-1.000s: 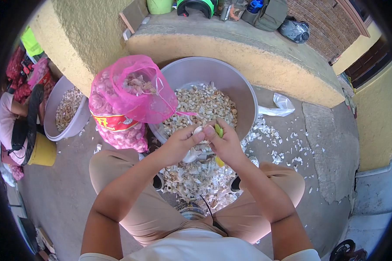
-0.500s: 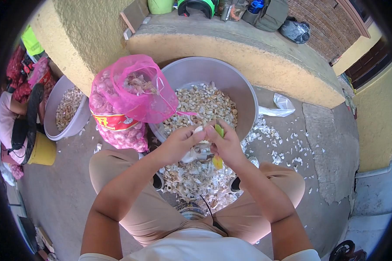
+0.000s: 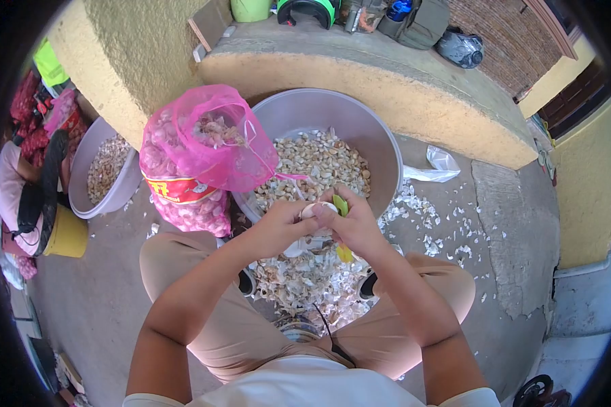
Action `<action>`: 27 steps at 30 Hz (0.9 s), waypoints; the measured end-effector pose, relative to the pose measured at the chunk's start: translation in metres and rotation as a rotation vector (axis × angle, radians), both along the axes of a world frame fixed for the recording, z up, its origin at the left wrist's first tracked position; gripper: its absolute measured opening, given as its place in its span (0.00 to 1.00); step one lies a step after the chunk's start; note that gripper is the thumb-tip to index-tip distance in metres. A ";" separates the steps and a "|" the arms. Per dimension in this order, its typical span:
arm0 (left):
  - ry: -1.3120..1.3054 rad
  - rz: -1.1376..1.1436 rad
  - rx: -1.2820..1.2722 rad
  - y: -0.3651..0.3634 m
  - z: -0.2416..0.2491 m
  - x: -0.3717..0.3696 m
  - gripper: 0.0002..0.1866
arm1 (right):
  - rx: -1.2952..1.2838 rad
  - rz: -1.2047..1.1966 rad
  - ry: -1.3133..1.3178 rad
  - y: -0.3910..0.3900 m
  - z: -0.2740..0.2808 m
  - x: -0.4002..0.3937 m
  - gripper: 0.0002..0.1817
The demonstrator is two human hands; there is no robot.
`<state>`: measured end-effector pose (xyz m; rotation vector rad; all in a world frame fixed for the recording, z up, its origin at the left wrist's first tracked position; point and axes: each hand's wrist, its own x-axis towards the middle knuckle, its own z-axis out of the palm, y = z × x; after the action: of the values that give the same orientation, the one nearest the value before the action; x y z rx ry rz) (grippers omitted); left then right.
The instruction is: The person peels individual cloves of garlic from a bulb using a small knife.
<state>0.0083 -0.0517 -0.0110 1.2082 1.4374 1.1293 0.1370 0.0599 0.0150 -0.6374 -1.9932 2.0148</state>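
Observation:
My left hand (image 3: pixel 278 227) pinches a pale garlic clove (image 3: pixel 310 209) at its fingertips. My right hand (image 3: pixel 355 227) presses against the same clove and grips a small knife with a yellow-green handle (image 3: pixel 341 205), whose lower end pokes out below the palm. Both hands meet just over the near rim of a large grey basin (image 3: pixel 299 112) half filled with peeled cloves. Beneath my hands lies a heap of garlic skins (image 3: pixel 305 278) between my knees.
A pink mesh sack of garlic (image 3: pixel 197 159) leans on the basin's left side. A second grey basin (image 3: pixel 91 169) and a yellow bucket (image 3: pixel 64 236) stand at left beside a seated person. A concrete ledge (image 3: pixel 387 88) runs behind; skins litter the floor at right.
The clove has turned slightly between my fingertips and my right hand has shifted a little on it. Everything else stays put.

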 end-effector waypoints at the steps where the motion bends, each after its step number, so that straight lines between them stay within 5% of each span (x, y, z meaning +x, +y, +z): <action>1: -0.088 0.003 0.007 0.000 -0.004 0.001 0.15 | 0.003 0.002 0.012 0.000 0.001 0.000 0.10; 4: -0.304 0.029 -0.015 -0.001 -0.007 0.003 0.16 | -0.147 0.022 0.063 -0.001 0.003 0.003 0.09; 7: -0.881 -0.112 -0.025 -0.007 0.003 -0.004 0.16 | -0.381 -0.092 0.109 0.002 0.000 0.003 0.09; 13: -0.449 0.146 0.012 -0.001 0.020 0.005 0.15 | -0.467 -0.080 0.145 -0.001 0.002 0.002 0.11; 16: -0.520 0.082 -0.049 -0.003 0.018 -0.002 0.14 | -0.399 -0.051 0.163 0.000 0.003 0.001 0.12; 19: -0.394 0.123 -0.008 -0.001 0.009 -0.002 0.15 | -0.183 -0.040 0.061 0.002 0.003 0.004 0.12; 22: -0.058 0.139 -0.030 0.001 0.002 -0.001 0.17 | 0.292 -0.091 0.018 -0.002 0.000 0.003 0.13; 27: -0.006 0.154 0.045 0.004 0.001 0.003 0.18 | 0.384 -0.126 0.069 -0.008 -0.011 -0.001 0.13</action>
<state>0.0115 -0.0482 -0.0099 1.1395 1.5290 1.2753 0.1364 0.0520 0.0036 -0.5795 -2.1557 1.5026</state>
